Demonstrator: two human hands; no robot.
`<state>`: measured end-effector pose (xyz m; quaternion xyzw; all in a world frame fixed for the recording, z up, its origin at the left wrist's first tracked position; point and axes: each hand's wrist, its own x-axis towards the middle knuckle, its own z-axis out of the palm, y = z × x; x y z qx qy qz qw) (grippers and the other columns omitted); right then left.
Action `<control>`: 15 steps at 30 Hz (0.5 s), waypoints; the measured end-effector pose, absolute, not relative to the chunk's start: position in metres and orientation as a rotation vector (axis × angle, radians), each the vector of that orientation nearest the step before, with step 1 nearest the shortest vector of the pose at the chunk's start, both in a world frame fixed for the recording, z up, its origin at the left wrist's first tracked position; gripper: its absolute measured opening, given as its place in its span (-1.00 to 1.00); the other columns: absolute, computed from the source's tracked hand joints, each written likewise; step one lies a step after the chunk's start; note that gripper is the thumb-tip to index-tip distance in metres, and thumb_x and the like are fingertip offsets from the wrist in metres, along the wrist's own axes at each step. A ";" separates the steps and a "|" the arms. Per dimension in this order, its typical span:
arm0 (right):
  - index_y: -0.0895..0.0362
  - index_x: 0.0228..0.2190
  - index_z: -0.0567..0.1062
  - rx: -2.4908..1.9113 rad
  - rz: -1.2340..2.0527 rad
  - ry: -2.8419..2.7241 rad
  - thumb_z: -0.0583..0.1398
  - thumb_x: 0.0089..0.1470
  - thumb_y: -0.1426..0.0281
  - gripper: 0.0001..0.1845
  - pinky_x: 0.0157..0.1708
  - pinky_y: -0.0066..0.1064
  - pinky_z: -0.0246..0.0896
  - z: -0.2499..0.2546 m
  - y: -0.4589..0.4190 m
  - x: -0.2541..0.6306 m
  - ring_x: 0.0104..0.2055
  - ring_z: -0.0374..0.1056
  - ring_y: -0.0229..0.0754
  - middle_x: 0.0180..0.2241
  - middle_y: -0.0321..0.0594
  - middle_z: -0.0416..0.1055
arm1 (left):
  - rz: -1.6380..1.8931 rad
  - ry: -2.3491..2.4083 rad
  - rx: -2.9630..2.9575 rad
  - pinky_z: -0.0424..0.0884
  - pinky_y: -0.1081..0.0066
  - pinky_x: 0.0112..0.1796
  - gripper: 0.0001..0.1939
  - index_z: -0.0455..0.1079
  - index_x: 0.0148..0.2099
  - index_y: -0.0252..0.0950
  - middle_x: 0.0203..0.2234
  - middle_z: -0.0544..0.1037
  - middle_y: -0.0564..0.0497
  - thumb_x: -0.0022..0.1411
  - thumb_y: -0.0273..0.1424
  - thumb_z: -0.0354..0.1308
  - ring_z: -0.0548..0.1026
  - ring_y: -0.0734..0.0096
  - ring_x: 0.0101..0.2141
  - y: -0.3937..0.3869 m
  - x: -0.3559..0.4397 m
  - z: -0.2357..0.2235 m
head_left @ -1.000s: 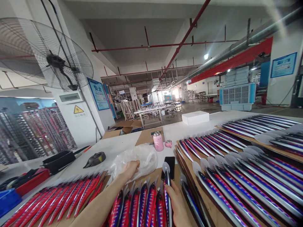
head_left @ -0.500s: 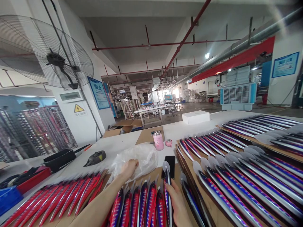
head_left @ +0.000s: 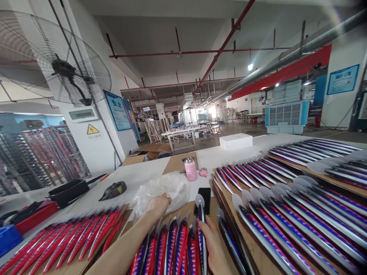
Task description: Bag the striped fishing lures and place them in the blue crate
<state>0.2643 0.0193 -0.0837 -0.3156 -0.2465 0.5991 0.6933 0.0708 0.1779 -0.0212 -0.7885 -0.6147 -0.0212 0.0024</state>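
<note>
Where the right hand (head_left: 214,243) grasps, striped lure (head_left: 201,244) in grip — disc (head_left: 200,200) beyond.

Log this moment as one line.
left hand: over plastic bag | right hand: holding striped lure | phone: partly behind that lure | pink bottle: upright

The left hand (head_left: 158,206) is covering part of the translucent plastic bag (head_left: 176,187), its curled fingers mostly hiding from view. The lipped fishing lure (head_left: 202,215) in the right hand (head_left: 211,236) is blocking part of the smartphone (head_left: 207,198). The left edge is cropping the fan (head_left: 63,68) and blue bin (head_left: 9,240); the poster's (head_left: 117,110) small print is defying reading.
</note>
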 end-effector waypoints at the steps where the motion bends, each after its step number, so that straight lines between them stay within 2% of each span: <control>1: 0.18 -0.23 0.53 -0.714 1.341 -0.549 0.35 -0.22 0.19 -0.52 -0.29 -0.35 0.29 -0.082 0.019 0.265 -0.29 0.48 0.00 -0.40 -0.21 0.57 | -0.053 -1.938 -2.476 0.44 0.14 -0.13 -0.76 0.40 -0.09 -0.34 -0.15 0.50 -0.05 0.29 -0.29 0.13 0.49 0.27 -0.17 0.177 0.072 -0.021; 9: 0.18 -0.27 0.55 -0.728 1.330 -0.552 0.36 -0.27 0.20 -0.53 -0.25 -0.32 0.29 -0.068 0.011 0.267 -0.22 0.47 0.05 -0.39 -0.20 0.57 | -0.157 -1.970 -2.445 0.43 0.14 -0.14 -0.73 0.38 -0.05 -0.33 -0.17 0.50 -0.04 0.29 -0.27 0.13 0.49 0.27 -0.19 0.173 0.074 -0.013; 11: 0.17 -0.27 0.55 -0.719 1.334 -0.553 0.37 -0.26 0.19 -0.53 -0.26 -0.33 0.30 -0.069 0.012 0.267 -0.24 0.47 0.04 -0.40 -0.21 0.57 | -0.224 -1.996 -2.419 0.44 0.16 -0.16 -0.72 0.37 -0.05 -0.33 -0.19 0.50 -0.04 0.29 -0.26 0.13 0.50 0.29 -0.22 0.174 0.073 -0.012; 15: 0.17 -0.27 0.56 -0.697 1.359 -0.486 0.39 -0.25 0.19 -0.54 -0.34 -0.37 0.32 -0.082 0.018 0.266 -0.37 0.46 -0.07 -0.47 -0.26 0.54 | -0.316 -2.029 -2.419 0.45 0.22 -0.21 -0.76 0.41 -0.16 -0.35 -0.29 0.52 0.00 0.29 -0.25 0.12 0.50 0.34 -0.29 0.176 0.073 -0.007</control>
